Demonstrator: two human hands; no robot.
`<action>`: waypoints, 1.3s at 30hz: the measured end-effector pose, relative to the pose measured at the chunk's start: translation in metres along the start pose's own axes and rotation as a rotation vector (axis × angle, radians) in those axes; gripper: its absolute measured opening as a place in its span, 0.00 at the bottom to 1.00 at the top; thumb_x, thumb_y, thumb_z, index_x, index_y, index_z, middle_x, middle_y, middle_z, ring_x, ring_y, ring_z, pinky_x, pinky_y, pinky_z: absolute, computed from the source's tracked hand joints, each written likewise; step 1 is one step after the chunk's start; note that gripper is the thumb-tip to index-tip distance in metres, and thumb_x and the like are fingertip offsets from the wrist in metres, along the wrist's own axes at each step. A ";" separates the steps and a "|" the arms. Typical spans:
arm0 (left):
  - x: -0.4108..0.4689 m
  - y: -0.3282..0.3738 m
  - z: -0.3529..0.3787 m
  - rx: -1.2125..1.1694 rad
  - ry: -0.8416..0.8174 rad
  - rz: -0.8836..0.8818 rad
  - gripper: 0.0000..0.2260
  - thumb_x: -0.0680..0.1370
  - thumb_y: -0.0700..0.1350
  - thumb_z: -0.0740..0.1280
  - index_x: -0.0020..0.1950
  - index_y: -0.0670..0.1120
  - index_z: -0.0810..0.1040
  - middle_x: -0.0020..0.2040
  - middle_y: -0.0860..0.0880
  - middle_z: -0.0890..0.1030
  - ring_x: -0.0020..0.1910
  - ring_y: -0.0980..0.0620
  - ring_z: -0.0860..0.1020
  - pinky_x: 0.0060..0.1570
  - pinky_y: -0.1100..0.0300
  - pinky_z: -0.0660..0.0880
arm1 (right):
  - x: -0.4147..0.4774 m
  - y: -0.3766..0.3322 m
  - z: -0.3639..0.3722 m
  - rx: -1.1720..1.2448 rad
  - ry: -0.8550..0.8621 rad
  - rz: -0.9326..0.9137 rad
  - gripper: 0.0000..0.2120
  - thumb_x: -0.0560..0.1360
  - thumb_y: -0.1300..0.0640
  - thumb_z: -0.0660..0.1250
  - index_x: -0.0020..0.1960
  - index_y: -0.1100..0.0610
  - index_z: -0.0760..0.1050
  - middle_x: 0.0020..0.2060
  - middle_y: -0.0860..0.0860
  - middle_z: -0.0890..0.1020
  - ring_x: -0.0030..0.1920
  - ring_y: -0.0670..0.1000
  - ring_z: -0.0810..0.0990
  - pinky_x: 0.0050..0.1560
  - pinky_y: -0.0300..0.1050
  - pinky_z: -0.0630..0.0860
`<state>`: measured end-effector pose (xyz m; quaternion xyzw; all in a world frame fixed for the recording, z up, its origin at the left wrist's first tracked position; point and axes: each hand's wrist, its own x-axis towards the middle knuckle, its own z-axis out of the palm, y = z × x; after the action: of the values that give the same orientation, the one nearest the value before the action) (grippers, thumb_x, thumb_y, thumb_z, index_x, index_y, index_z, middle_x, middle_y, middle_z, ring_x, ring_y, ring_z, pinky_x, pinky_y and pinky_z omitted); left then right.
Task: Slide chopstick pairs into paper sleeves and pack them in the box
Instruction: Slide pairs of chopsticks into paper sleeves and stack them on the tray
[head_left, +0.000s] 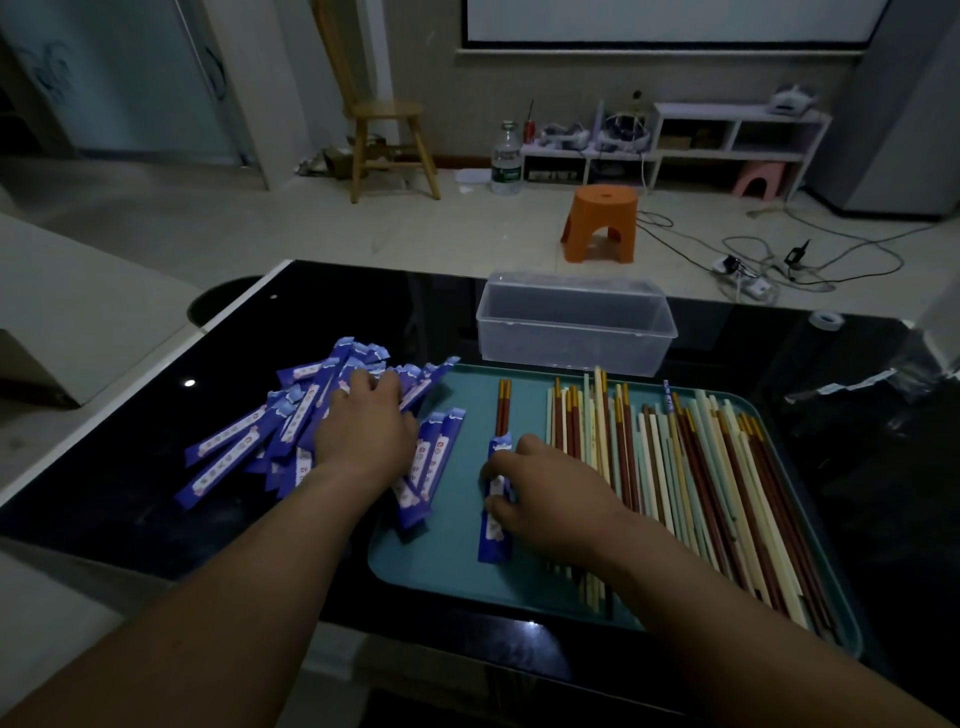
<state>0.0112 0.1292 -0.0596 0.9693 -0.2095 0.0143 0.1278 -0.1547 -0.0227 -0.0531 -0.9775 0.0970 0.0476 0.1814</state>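
One chopstick pair (503, 410) is sitting half inside the sleeve (493, 540) the right hand (545, 499) is pinching; the left hand (366, 426) is lying on the sleeve pile (260, 441), grip unclear. Sleeving is likely underway, calling for a full push, then the box (571, 327) beyond both hands

My left hand (366, 431) covers the middle of the sleeve pile (291, 410); whether it grips any, I cannot tell. My right hand (550, 493) hides part of one sleeve (494, 540), and the red pair (504, 410) disappears into it. The sleeve print is unreadably small.
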 end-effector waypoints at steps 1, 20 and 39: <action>0.001 -0.002 0.000 0.010 0.005 -0.011 0.15 0.81 0.52 0.63 0.65 0.48 0.71 0.68 0.44 0.70 0.65 0.37 0.70 0.56 0.43 0.73 | 0.000 0.000 0.000 -0.003 -0.001 0.001 0.16 0.82 0.43 0.64 0.69 0.44 0.73 0.63 0.49 0.73 0.61 0.52 0.76 0.57 0.50 0.80; -0.033 0.043 -0.007 0.261 -0.170 0.189 0.20 0.80 0.52 0.67 0.70 0.47 0.72 0.67 0.42 0.75 0.63 0.41 0.77 0.63 0.47 0.70 | 0.012 -0.015 0.005 0.025 0.053 0.031 0.14 0.80 0.44 0.67 0.65 0.45 0.75 0.59 0.49 0.74 0.58 0.52 0.78 0.57 0.51 0.81; -0.005 0.026 -0.017 -0.762 -0.180 -0.065 0.07 0.80 0.47 0.70 0.47 0.47 0.76 0.41 0.48 0.80 0.41 0.49 0.78 0.43 0.51 0.77 | 0.030 -0.026 -0.020 0.471 0.212 0.229 0.11 0.84 0.46 0.64 0.61 0.50 0.77 0.51 0.48 0.82 0.47 0.47 0.83 0.47 0.47 0.81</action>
<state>-0.0036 0.1127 -0.0372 0.8560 -0.1794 -0.1538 0.4599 -0.1188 -0.0112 -0.0295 -0.8906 0.2336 -0.0586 0.3858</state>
